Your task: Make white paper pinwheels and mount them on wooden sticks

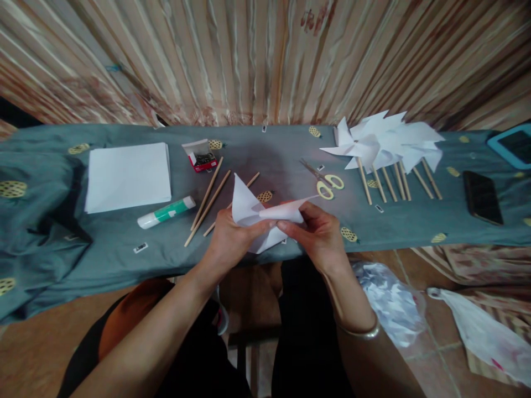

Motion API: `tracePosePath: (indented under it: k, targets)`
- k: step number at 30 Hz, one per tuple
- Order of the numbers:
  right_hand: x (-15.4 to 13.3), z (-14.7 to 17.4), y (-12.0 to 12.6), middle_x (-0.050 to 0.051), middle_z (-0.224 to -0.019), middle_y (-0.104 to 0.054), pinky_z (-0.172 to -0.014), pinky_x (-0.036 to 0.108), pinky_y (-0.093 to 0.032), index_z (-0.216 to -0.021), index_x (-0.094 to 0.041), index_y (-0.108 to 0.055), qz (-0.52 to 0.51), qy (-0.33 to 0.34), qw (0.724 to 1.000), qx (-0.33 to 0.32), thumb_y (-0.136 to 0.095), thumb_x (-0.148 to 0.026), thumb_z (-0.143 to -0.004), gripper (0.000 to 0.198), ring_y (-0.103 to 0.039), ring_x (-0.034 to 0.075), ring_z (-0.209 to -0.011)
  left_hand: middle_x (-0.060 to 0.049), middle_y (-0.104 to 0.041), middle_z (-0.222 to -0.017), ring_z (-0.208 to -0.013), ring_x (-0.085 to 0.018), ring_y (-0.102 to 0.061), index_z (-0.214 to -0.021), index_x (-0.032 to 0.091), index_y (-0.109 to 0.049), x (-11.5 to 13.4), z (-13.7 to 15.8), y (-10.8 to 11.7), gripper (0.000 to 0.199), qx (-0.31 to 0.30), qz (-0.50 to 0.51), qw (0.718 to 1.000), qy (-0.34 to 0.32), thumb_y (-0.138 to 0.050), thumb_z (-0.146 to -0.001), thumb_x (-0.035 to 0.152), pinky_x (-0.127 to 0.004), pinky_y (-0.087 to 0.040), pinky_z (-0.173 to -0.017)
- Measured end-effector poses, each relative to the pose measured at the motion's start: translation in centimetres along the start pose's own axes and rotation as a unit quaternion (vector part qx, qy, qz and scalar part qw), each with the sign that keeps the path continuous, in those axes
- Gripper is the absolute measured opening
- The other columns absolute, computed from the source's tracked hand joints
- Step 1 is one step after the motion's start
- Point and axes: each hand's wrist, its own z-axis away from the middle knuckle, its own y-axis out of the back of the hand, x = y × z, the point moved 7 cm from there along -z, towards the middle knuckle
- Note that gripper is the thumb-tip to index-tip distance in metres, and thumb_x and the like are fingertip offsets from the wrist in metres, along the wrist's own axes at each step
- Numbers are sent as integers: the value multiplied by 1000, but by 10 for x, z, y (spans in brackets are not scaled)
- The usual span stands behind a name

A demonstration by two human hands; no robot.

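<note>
A white paper pinwheel point(246, 202) with folded blades is held between both hands above the table's near edge. My left hand point(232, 237) grips its left side, thumb pressed on the folded paper. From the right, my right hand point(319, 232) pinches the paper, its thumb tip meeting my left thumb at the middle. The fingers behind the paper are hidden. Just left of my left hand lie several wooden sticks point(207, 207). Scissors point(326, 181) with yellow handles rest beyond my right hand.
On the green cloth point(112, 237) are a paper stack point(128, 177), a glue stick point(166, 212) and an open red box of small dark pieces point(202, 157). Finished pinwheels point(385, 141), a phone point(482, 197) and a blue-framed device point(514, 145) lie right. A bag of paper scraps point(390, 301) sits on the floor.
</note>
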Motion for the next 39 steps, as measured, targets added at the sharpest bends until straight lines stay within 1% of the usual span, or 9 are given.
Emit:
tracePosePath:
  k: [5,10,13,16,20,26,29,35,39]
  targets:
    - [-1,0,3,-1,-82,-74,-68,29,-53,-84,-23,-74,19,29,999,33,-78,-22,-61,24,-66,17,-77,-5,-73,-71,-64,-18,-66,-72,15,-72,3,0,-2,20,-7,10,1000,-1,-78,-55,24,-27,-53,-64]
    - [-3,2,2,-1,-78,-72,-65,28,-51,-85,-22,-74,78,31,996,40,-72,-25,-67,19,-63,16,-71,-2,-73,-69,-62,-17,-65,-70,17,-72,0,0,-3,16,2,22,1000,8,-77,-55,21,-27,-54,-64]
    - [-5,4,1,-2,-73,-69,-63,27,-49,-82,-22,-73,102,32,994,39,-70,-26,-69,14,-61,14,-68,-2,-73,-69,-62,-17,-66,-69,19,-72,-3,1,-2,15,12,19,1000,14,-78,-55,20,-27,-54,-63]
    - [-8,5,-1,-3,-71,-68,-63,26,-47,-78,-22,-72,103,35,994,32,-69,-25,-71,8,-59,13,-67,-1,-73,-69,-62,-17,-65,-68,20,-72,-4,1,-1,15,23,11,1000,15,-79,-55,20,-26,-53,-62]
    - [-7,5,-1,-2,-72,-67,-64,26,-47,-77,-22,-71,108,35,993,33,-69,-27,-72,7,-58,14,-68,-2,-72,-68,-61,-17,-64,-67,19,-73,-3,0,-1,15,28,10,1000,11,-79,-53,21,-26,-52,-61]
    - [-7,4,-1,-4,-65,-62,-61,25,-44,-71,-22,-69,101,39,993,36,-70,-24,-70,2,-53,11,-63,-1,-72,-68,-61,-16,-63,-68,18,-73,-3,-2,-2,18,9,37,999,0,-79,-51,19,-25,-52,-61]
    - [-8,5,-1,-4,-67,-64,-61,25,-44,-73,-22,-70,106,38,993,33,-69,-24,-71,3,-55,12,-64,-1,-71,-67,-60,-15,-63,-68,18,-72,-3,-2,-1,18,7,46,999,2,-79,-50,19,-24,-51,-61]
    - [-10,5,-2,-3,-65,-65,-59,26,-45,-72,-22,-70,113,38,992,43,-69,-27,-71,5,-57,13,-64,1,-69,-64,-58,-15,-61,-66,19,-70,-1,-3,-1,17,7,18,1000,5,-74,-50,20,-25,-51,-59]
    - [-9,6,-2,-3,-67,-66,-61,27,-47,-73,-22,-70,112,43,992,47,-69,-28,-71,6,-58,14,-66,1,-69,-65,-59,-16,-62,-65,20,-70,0,-3,-1,16,6,17,1000,4,-74,-50,20,-26,-51,-60]
